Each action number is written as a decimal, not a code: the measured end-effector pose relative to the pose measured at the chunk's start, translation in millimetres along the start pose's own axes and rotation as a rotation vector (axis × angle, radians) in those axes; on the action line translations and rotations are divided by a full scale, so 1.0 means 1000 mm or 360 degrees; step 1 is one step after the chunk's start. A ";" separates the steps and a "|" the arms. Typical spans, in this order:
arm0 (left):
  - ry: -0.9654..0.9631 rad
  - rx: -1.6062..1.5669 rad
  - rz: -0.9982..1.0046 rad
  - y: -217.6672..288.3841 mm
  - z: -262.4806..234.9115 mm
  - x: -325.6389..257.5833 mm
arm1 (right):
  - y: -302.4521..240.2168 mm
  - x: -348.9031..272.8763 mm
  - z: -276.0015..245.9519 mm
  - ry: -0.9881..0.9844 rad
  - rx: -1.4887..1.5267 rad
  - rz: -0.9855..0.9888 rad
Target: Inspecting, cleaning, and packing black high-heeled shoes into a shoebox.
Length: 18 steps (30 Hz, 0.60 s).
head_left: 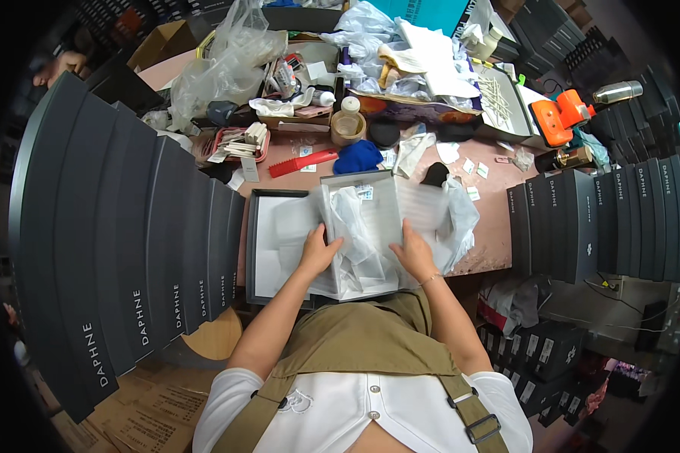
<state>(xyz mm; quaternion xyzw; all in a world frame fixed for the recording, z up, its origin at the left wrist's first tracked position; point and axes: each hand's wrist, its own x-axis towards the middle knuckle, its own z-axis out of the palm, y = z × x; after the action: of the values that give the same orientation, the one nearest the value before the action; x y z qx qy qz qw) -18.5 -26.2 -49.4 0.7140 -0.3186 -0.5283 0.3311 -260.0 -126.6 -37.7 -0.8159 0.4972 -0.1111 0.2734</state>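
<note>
A shoe box (391, 215) with a white inside stands tilted in front of me, crumpled white tissue paper (349, 226) lying in it. My left hand (319, 251) grips its left wall, thumb over the edge. On the opposite wall my right hand (415, 253) has hold too, a thin bracelet at its wrist. Partly under the box, to the left, lies a dark-rimmed tray-like box part (263, 264), white inside. Right of the box is a crumpled pale sheet (459, 219), close to my right hand; part of it is blurred.
Tall stacks of dark shoe boxes rise at the left (91, 249) and right (567, 219). Behind my hands lie a red brush (302, 162), a blue cloth (357, 157) and a tape roll (347, 128). An orange tool (559, 119) stands far right.
</note>
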 end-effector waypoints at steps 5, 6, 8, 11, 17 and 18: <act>-0.0031 -0.0283 0.0196 0.006 -0.020 -0.005 | 0.002 0.004 -0.034 -0.0150 0.0236 -0.0017; 0.0069 -0.0501 0.0374 0.014 -0.018 -0.020 | -0.026 0.001 -0.075 -0.0305 0.0327 0.0114; 0.0119 -0.0985 0.0506 0.032 -0.008 -0.042 | -0.040 -0.006 -0.093 -0.0396 0.0540 0.0161; -0.0016 -0.1615 0.0368 0.037 0.012 -0.046 | -0.025 -0.012 -0.079 -0.0329 0.1172 0.0170; 0.0331 -0.0769 0.0182 -0.038 0.043 0.015 | 0.026 0.007 0.007 -0.0793 0.1569 0.0744; 0.0391 -0.0729 0.0202 -0.041 0.042 0.016 | 0.027 0.007 0.010 -0.0772 0.1378 0.0779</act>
<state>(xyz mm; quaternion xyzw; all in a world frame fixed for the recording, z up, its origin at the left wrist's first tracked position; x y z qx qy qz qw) -50.5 -20.6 -100.8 0.6578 -0.1922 -0.4742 0.5527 -271.9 -139.1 -61.9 -0.4918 0.5041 -0.0473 0.7084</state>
